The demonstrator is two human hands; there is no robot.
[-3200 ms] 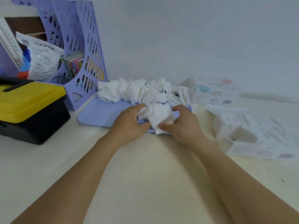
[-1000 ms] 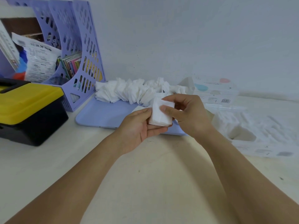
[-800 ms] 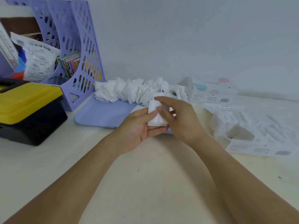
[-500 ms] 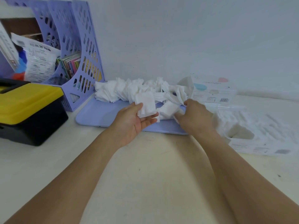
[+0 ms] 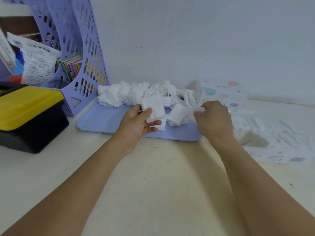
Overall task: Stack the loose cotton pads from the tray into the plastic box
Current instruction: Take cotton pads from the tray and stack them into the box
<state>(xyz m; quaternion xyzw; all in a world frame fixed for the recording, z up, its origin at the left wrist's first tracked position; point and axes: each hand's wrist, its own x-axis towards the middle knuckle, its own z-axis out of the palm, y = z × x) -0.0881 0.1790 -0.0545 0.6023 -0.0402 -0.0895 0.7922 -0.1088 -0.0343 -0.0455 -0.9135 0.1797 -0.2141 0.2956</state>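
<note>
— Two hands over the tray?
— Yes. The left hand grips a small stack of cotton pads above the tray's near middle; the right hand pinches one pad over its right end.
— And the rest?
— Loose pads heaped along the tray's far edge. The plastic box sits just right of the tray.

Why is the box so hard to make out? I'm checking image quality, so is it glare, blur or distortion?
Head view: the plastic box at right is clear and washed out against the pale table, its edges soft. Wide-angle distortion bends the file rack. Lighting is flat and dim, with faint shadows under both forearms. The right hand pinches a slightly blurred pad.
</note>
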